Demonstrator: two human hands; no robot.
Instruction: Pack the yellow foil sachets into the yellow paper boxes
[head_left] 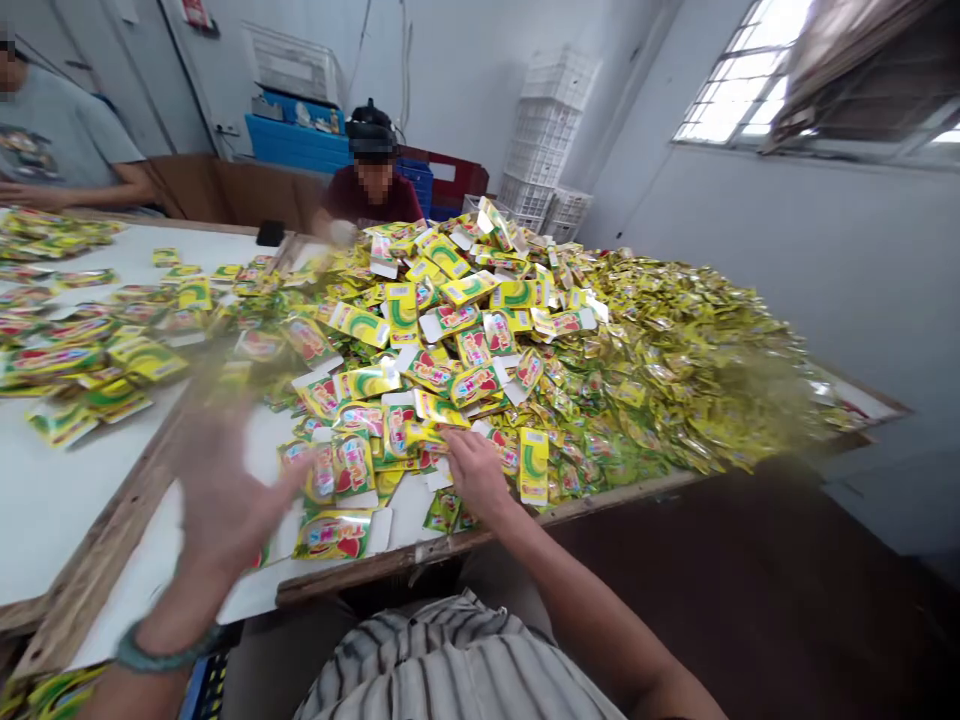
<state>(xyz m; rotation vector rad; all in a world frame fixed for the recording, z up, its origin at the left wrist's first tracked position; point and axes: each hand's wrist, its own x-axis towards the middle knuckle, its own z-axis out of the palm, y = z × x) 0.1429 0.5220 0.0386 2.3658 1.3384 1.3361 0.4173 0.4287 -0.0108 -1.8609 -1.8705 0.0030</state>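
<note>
My left hand is smeared by motion above the left part of the table. Its thumb stands well apart from the blurred fingers, and I see nothing held in it. At the front of the heap, my right hand has its fingers closed on the end of a small yellow carton. Around it lie many printed yellow and green cartons, several with white flaps sticking out. One carton lies flat near the table edge between my hands. Small green foil sachets lie just below my right hand.
A large mound of shiny sachets covers the table's right side. A wooden strip divides the white tabletop, with more cartons on the left. Two people sit across the table. White crates are stacked by the wall.
</note>
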